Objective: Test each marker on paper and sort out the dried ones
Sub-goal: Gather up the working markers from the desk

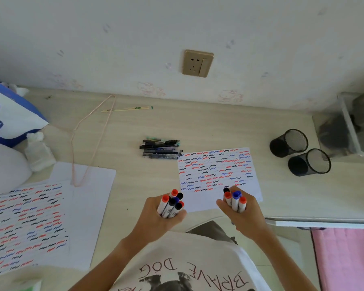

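A pale wooden desk [198, 127] meets a white wall with a brass socket [197, 63]. The scribbled test paper [216, 175] lies at its middle; pens [161, 149] lie just left of it, two mesh cups [298, 152] to its right. At the paper's near edge, the left hand [162, 217] clasps a marker bundle [171, 203], perhaps six; the right hand [240, 213] grasps another bunch [235, 199].

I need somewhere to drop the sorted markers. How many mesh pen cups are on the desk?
2. Both black mesh cups lie tipped on their sides at the right of the desk: one farther back, the other just in front of it, nearer the person. Both look empty.
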